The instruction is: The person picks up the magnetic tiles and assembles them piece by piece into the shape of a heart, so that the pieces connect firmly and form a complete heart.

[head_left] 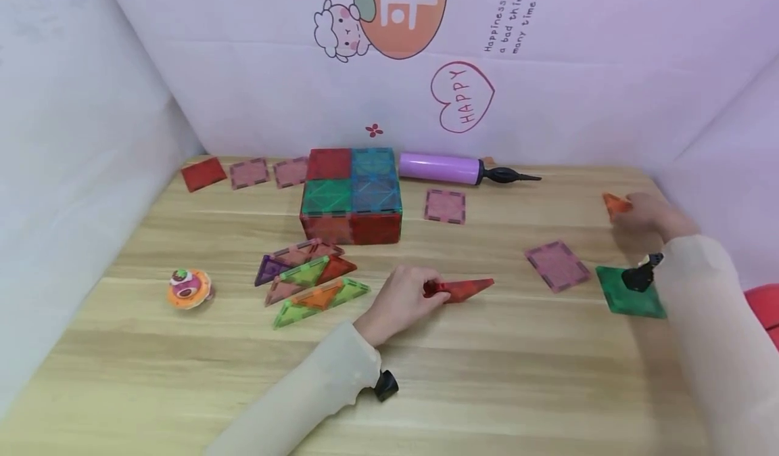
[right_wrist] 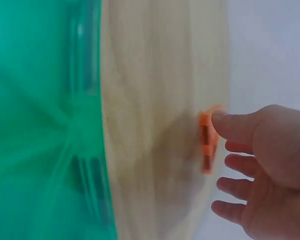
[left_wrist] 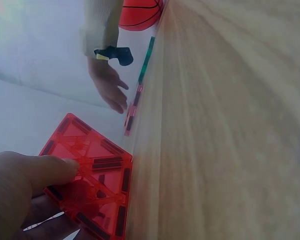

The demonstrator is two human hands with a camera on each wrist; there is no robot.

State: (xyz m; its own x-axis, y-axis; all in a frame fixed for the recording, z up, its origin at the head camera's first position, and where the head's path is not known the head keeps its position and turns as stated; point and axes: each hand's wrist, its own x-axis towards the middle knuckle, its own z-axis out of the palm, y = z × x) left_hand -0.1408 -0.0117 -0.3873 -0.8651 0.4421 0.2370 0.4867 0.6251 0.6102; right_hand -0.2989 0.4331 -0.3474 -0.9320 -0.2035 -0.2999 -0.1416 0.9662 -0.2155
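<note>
Near the middle of the table my left hand point(head_left: 403, 300) grips red magnetic tiles point(head_left: 465, 289), held on edge. In the left wrist view the thumb presses on the face of these translucent red tiles point(left_wrist: 102, 170), which have dark magnet strips along their sides. At the far right my right hand point(head_left: 648, 214) pinches a small orange triangular magnetic tile point(head_left: 615, 206). The right wrist view shows its thumb against the orange tile point(right_wrist: 207, 140), with the other fingers spread below; the index finger is mostly hidden. A green tile point(head_left: 621, 297) lies below the right wrist.
A box of coloured tiles point(head_left: 351, 195) stands at the back centre beside a purple balloon pump point(head_left: 439, 168). Several triangular tiles point(head_left: 310, 273) lie in front of it. Pink square tiles point(head_left: 558, 266) are scattered about. A small cake-like toy point(head_left: 189, 289) sits left. Walls enclose the table.
</note>
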